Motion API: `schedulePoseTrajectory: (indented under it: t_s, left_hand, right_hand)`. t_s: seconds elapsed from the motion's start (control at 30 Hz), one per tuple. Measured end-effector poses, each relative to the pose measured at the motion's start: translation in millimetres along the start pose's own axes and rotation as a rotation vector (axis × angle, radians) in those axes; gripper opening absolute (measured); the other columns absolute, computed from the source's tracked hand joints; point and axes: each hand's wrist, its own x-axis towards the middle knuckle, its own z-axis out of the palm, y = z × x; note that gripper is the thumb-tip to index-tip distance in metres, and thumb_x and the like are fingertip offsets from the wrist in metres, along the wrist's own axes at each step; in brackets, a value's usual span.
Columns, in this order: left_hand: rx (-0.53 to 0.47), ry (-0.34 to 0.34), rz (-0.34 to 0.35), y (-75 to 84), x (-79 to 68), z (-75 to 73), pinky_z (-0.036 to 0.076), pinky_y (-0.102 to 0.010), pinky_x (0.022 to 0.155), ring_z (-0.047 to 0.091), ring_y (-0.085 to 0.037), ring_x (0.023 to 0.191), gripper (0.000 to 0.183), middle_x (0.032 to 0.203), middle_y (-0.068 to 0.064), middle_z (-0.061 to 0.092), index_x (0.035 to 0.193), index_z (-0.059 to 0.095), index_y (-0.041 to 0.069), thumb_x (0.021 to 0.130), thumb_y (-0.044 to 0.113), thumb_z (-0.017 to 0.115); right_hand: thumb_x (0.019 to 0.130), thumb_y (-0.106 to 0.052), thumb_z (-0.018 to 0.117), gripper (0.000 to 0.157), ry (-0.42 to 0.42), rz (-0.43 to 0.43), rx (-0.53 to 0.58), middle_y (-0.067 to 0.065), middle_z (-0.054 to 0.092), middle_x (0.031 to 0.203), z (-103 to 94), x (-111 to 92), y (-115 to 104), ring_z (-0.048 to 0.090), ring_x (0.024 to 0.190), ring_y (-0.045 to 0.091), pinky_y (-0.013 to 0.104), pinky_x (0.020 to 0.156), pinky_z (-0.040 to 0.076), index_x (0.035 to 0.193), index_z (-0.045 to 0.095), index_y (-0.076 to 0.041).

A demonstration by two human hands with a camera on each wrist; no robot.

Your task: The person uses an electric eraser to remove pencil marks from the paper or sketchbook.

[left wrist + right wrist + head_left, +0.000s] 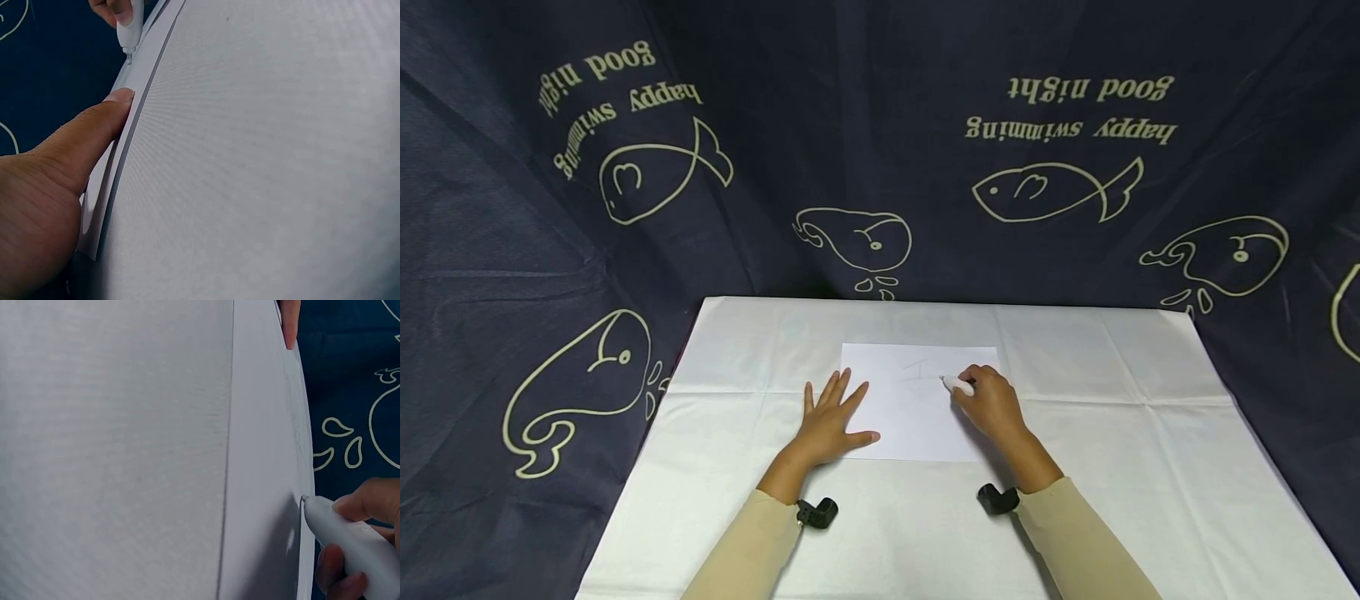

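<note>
Right hand (992,406) grips white pen (959,385), tip at or just above paper (910,425), right part. Left hand (826,429) spread wide on paper's left edge. Faint strokes (917,368) between hands. White cloth (895,533) under paper; dark printed curtain (880,100) behind.

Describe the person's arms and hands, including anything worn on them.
Plain beige sleeves run down to near the wrists. A small black device sits at each wrist. The left hand and right hand are bare, without gloves.
</note>
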Motion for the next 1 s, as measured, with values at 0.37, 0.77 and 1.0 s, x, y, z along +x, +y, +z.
schedulePoseTrajectory:
  t_s: [0.37,0.77,1.0]
  left_hand:
    - [0.005,0.001,0.000,0.2,0.8,0.4,-0.012,-0.070,0.120,0.000,-0.034,0.160,0.090,0.172,-0.013,0.007,0.160,0.031,0.020,0.089,0.058,0.070]
    - [0.021,0.001,0.001,-1.0,1.5,1.0,-0.012,-0.070,0.120,0.001,-0.034,0.160,0.090,0.172,-0.013,0.007,0.161,0.031,0.021,0.089,0.059,0.069]
    - [0.018,-0.001,0.001,-1.1,1.0,1.5,-0.012,-0.070,0.120,0.001,-0.034,0.160,0.089,0.172,-0.013,0.006,0.161,0.031,0.021,0.089,0.059,0.069]
  right_hand:
    - [0.087,-0.018,0.070,0.021,-0.001,0.001,-0.006,0.017,0.069,0.096,0.6,-0.1,-1.1,0.063,0.077,0.027,0.043,0.070,0.052,0.101,0.072,-0.002]
    - [0.087,-0.016,0.070,0.021,0.040,0.037,-0.008,0.019,0.069,0.098,-3.3,-2.8,1.0,0.067,0.084,0.032,0.048,0.076,0.054,0.101,0.072,-0.001]
    - [0.087,-0.017,0.071,0.020,0.009,0.010,-0.005,0.017,0.069,0.097,-0.3,-2.0,-2.1,0.065,0.081,0.029,0.045,0.073,0.053,0.100,0.072,-0.002]
